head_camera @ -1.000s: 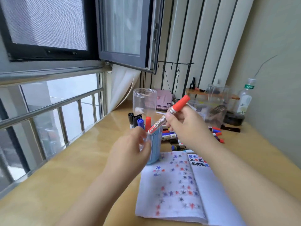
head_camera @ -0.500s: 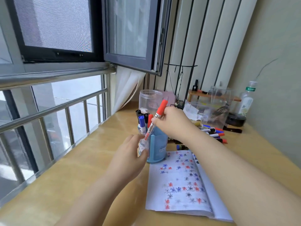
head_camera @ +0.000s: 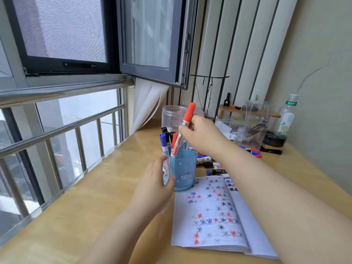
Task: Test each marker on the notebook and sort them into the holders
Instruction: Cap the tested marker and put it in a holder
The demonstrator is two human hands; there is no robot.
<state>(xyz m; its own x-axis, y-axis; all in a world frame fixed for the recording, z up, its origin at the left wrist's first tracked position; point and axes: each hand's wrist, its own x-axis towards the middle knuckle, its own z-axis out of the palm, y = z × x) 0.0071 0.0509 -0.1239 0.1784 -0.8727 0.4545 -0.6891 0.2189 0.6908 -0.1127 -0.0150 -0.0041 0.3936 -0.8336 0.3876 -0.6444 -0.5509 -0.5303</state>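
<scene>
My right hand point(head_camera: 202, 134) pinches a red-capped marker point(head_camera: 187, 119), held nearly upright with its lower end inside the blue holder point(head_camera: 183, 168). That holder has a cat drawing and contains several markers, among them a blue-capped one point(head_camera: 163, 142). My left hand point(head_camera: 156, 184) grips the holder's left side. A clear jar point(head_camera: 171, 116) stands behind it. The open notebook point(head_camera: 215, 212), covered in red, blue and black scribble marks, lies to the right of the holder. Several loose markers point(head_camera: 208, 161) lie behind the notebook.
A wooden desk point(head_camera: 85, 206) runs along a window with a metal railing point(head_camera: 57, 128) on the left. At the back right are a clear plastic box point(head_camera: 253, 122), a bottle point(head_camera: 287, 117), a small wooden shelf point(head_camera: 238, 109) and a black round thing point(head_camera: 274, 139).
My right hand has swung the red marker from a slant to nearly upright and lowered its end into the blue holder. My left hand has stayed on the holder.
</scene>
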